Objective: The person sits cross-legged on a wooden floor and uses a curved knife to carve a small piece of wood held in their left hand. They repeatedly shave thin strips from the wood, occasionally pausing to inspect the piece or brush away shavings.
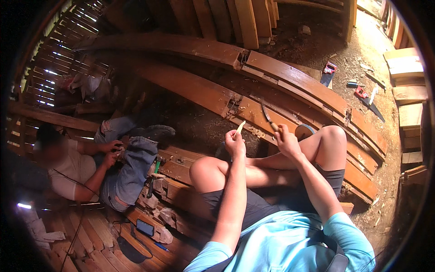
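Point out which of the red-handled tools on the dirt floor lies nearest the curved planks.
The red-handled tool farthest up the floor, just beyond the upper curved plank. The other red-handled tool lies farther right, out on the dirt.

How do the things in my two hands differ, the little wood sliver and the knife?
The wood sliver is pale, short and flat, pinched upright by the left hand. The knife is dark, longer and slightly curved, gripped by its handle in the right hand, blade pointing up and away. Both are slim and held above the knees, over the brown planks.
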Motion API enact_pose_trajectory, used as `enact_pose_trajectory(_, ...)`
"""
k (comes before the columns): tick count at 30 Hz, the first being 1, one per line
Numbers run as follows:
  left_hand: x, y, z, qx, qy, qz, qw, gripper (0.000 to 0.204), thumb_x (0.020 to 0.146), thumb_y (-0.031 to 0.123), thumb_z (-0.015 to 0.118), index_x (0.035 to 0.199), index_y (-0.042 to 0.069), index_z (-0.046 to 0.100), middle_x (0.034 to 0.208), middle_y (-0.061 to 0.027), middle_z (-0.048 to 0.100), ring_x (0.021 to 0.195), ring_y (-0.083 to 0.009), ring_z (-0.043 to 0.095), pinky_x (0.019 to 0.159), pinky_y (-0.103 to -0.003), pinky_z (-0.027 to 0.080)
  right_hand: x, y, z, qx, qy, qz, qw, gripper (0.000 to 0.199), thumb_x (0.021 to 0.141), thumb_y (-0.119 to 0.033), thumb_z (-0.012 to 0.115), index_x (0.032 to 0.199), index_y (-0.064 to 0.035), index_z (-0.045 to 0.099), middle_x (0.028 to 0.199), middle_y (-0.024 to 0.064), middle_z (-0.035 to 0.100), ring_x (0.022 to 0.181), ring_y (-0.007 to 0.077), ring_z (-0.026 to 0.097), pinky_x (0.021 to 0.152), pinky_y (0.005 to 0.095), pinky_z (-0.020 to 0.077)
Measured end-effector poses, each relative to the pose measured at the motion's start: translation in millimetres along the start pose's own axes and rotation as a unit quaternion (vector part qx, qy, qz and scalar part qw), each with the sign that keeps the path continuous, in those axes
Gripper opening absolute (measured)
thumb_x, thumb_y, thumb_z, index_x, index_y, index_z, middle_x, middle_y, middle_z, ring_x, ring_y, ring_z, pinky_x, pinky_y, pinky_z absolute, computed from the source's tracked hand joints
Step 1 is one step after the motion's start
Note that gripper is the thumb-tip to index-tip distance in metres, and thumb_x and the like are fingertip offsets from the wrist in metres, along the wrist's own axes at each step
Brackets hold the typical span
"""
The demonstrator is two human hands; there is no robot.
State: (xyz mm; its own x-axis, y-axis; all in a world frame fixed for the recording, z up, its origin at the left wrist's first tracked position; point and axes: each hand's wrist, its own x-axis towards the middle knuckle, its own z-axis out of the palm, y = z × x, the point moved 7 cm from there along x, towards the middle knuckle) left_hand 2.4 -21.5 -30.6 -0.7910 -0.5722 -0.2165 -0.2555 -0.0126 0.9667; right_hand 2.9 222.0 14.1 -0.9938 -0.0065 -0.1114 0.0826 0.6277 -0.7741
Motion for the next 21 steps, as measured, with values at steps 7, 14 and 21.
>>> enact_pose_trajectory(7,-4,4,-1,0.0,-0.003,-0.019,1.0,0.016,0.088,0.007,0.059,0.102,0.001,0.055,0.077,-0.0035,0.058,0.053,-0.0081,0.053,0.045,-0.022,0.042,2,6,-4,-0.088,0.037,0.073,0.993,0.027,0.095,-0.028,0.046,0.111,-0.0054,0.041,0.081,0.0275,0.064,0.079,0.0468,0.062,0.068,0.0569,0.047)
enact_pose_trajectory(14,0,-7,2,0.061,0.005,-0.013,0.998,0.015,0.088,0.005,0.059,0.102,-0.001,0.057,0.083,-0.006,0.062,0.062,-0.0096,0.059,0.055,-0.022,0.048,1,12,4,-0.042,0.029,0.03,0.998,0.035,0.095,-0.027,0.047,0.121,-0.0052,0.038,0.082,0.0275,0.064,0.077,0.0457,0.062,0.069,0.0557,0.047)
enact_pose_trajectory(21,10,-27,10,0.014,-0.024,-0.028,0.999,0.03,0.087,0.0,0.06,0.116,-0.006,0.055,0.099,-0.0108,0.064,0.081,-0.0125,0.065,0.066,-0.022,0.052,-20,-22,16,-0.218,-0.097,-0.038,0.97,0.05,0.09,-0.027,0.052,0.131,-0.0036,0.034,0.075,0.019,0.065,0.068,0.0385,0.065,0.058,0.0506,0.0492)
